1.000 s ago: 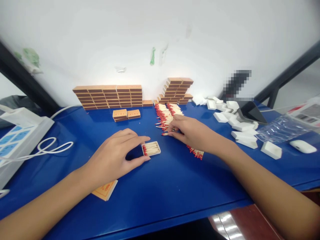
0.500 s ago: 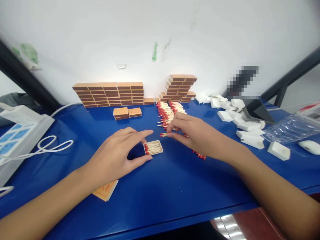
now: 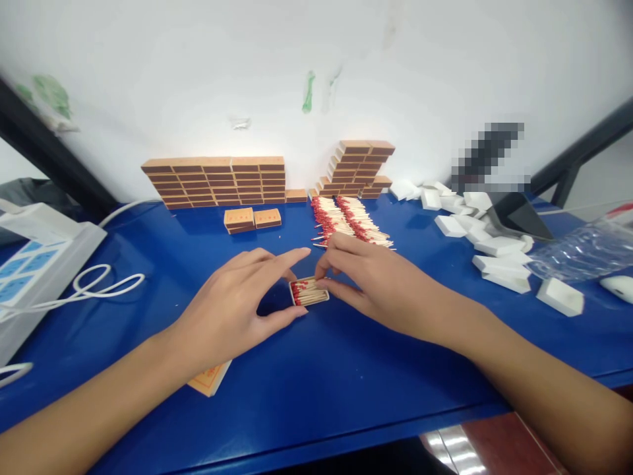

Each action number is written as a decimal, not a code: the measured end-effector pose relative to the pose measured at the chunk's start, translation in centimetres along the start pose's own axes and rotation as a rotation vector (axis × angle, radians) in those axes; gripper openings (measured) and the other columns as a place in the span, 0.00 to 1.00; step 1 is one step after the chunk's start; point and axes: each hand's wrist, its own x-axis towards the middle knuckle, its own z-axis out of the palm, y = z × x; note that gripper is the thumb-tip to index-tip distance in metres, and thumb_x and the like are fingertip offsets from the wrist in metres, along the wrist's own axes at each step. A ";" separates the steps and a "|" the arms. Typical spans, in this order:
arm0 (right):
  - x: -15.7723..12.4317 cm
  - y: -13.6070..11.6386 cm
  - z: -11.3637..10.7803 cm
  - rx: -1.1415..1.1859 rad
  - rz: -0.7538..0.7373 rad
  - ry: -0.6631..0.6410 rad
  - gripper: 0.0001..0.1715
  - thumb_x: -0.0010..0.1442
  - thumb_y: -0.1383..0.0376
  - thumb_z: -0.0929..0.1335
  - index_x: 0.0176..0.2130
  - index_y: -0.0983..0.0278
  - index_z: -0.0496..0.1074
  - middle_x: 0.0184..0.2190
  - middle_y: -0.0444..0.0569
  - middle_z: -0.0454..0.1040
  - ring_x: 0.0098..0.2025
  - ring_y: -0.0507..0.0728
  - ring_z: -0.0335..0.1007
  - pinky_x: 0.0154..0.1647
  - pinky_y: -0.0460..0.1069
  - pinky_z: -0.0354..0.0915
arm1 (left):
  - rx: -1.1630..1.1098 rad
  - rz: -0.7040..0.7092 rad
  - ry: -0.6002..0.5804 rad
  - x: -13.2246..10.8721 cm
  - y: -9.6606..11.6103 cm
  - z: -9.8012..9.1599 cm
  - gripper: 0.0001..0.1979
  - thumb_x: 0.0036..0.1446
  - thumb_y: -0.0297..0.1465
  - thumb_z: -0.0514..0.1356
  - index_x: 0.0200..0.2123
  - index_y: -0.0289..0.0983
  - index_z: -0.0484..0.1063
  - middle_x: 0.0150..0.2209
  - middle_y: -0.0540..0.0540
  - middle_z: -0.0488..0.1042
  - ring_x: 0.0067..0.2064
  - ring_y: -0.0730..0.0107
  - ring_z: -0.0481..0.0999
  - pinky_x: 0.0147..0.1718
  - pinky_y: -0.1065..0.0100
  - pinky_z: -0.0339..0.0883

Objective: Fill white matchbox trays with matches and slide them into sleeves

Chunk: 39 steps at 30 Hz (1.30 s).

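A small white matchbox tray (image 3: 327, 296) lies on the blue table with red-headed matches (image 3: 306, 293) inside. My left hand (image 3: 237, 297) holds its left end between the thumb and a finger behind, the index finger stretched out above. Over the tray's right end, my right hand (image 3: 376, 277) pinches a few matches, their heads pointing left into the tray; the fingertips partly hide them. Just beyond the right hand are two rows of loose matches (image 3: 346, 221). Partly under my left forearm is an orange matchbox sleeve (image 3: 210, 380).
Matchboxes stand stacked against the wall at left (image 3: 212, 181) and in a stepped pile (image 3: 361, 161) at right. Two matchbox piles (image 3: 252, 219) sit in front. Several white trays (image 3: 499, 264) lie scattered at right, near a clear plastic package (image 3: 578, 254). A power strip (image 3: 59, 264) with white cable is at left.
My right hand has carried a few matches leftward from beside the match rows to the tray. My left hand stays at the tray. The view has shifted slightly.
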 end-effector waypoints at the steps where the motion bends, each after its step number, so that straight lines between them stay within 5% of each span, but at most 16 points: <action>1: 0.0 -0.1 0.0 0.002 -0.002 0.004 0.04 0.72 0.67 0.68 0.44 0.64 0.75 0.44 0.49 0.72 0.35 0.54 0.71 0.35 0.50 0.65 | 0.000 0.004 0.003 0.0 0.0 0.0 0.36 0.63 0.36 0.71 0.70 0.42 0.61 0.48 0.48 0.82 0.47 0.62 0.79 0.48 0.61 0.74; 31: 0.4 0.0 0.4 0.065 0.032 -0.085 0.06 0.73 0.67 0.68 0.44 0.64 0.76 0.44 0.50 0.72 0.37 0.54 0.72 0.37 0.50 0.65 | -0.016 -0.012 -0.019 0.0 -0.2 0.1 0.36 0.63 0.36 0.71 0.70 0.44 0.61 0.47 0.48 0.82 0.47 0.61 0.79 0.48 0.59 0.75; 39: 0.3 1.1 -0.2 0.067 0.057 0.039 0.05 0.72 0.66 0.68 0.43 0.63 0.76 0.41 0.49 0.74 0.38 0.55 0.71 0.39 0.51 0.64 | -0.015 -0.021 -0.041 -0.1 -0.2 0.0 0.36 0.64 0.36 0.70 0.70 0.44 0.61 0.48 0.49 0.83 0.48 0.60 0.79 0.48 0.58 0.74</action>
